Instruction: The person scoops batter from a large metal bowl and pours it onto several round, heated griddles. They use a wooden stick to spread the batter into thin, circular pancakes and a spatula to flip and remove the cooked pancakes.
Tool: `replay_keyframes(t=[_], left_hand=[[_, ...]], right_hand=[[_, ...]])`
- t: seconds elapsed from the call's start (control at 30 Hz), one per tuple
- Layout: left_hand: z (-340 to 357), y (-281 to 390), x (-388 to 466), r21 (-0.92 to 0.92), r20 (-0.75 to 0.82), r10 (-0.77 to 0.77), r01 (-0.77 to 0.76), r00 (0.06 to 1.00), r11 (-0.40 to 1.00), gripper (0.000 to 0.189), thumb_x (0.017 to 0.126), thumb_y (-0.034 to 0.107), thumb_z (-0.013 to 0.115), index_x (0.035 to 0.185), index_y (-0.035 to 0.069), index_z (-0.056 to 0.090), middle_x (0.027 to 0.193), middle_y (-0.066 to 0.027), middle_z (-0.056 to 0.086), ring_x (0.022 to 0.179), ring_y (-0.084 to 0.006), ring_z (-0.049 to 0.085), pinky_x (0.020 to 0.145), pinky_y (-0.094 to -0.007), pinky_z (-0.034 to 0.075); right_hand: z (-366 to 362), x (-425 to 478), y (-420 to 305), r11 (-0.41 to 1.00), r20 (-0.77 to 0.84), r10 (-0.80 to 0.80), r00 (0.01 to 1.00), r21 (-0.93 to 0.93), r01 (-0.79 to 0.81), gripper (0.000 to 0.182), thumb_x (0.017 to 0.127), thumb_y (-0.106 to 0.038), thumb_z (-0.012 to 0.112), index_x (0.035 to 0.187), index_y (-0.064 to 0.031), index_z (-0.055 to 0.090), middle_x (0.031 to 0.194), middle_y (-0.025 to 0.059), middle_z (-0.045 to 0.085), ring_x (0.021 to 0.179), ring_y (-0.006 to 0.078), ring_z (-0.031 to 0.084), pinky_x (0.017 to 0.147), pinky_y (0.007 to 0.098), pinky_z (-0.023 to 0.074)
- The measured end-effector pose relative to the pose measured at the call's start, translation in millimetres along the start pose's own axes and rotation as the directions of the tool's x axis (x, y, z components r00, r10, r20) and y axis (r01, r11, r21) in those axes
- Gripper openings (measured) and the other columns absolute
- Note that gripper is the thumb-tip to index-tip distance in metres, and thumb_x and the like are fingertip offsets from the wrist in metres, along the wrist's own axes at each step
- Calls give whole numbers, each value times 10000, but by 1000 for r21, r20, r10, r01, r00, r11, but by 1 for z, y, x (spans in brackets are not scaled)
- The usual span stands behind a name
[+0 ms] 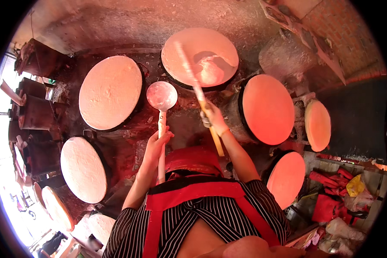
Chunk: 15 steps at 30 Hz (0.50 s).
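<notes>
My left hand (156, 143) grips the pale handle of a round ladle (162, 95), whose bowl lies upward, left of centre. My right hand (213, 116) is closed around a long wooden stick (197, 87), its upper part blurred. The stick reaches over a round griddle (200, 53) at the top centre. Pale batter covers much of that griddle, with a wet, glossy pool (209, 71) and a darker bare patch at its right side. Whether the stick touches the batter cannot be told.
Round pale-topped griddles stand around me, including one at upper left (111, 93), one at lower left (83, 170), one at right (268, 109) and one at lower right (286, 180). Dark cylindrical vessels (37, 112) line the far left. Red cloth and plastic bags (358, 190) lie at lower right.
</notes>
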<state>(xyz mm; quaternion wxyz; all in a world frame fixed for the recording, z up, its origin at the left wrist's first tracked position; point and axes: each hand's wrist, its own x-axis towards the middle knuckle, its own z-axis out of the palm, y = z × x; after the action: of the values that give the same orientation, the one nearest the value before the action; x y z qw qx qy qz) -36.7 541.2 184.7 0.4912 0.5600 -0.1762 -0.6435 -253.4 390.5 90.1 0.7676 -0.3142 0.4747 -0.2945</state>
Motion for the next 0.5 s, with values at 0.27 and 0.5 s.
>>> replay_keyframes(t=[0.27,0.5], left_hand=[[48,-20,1,33,-79,23,-20,997,999,284,908,185,583,1120,-2,572,939,-5,605,810,-41,478,735,-176,380],[71,-11,-3,-6,-62,11,-11,998,1000,211,904,192,598,1032,27,572,829,12,563,771,-56,513,648,-208,420]], right_hand=[[-104,27,-81,998,-176,-52,983,16,55,358,975,-341,445,1328,-299,401,631,0,460,375,80,314,341,243,251],[-24,33,-91,951,-90,-148,985,-285,117,292,933,-222,525,1215,-165,577,593,-56,416,387,44,314,355,217,244]])
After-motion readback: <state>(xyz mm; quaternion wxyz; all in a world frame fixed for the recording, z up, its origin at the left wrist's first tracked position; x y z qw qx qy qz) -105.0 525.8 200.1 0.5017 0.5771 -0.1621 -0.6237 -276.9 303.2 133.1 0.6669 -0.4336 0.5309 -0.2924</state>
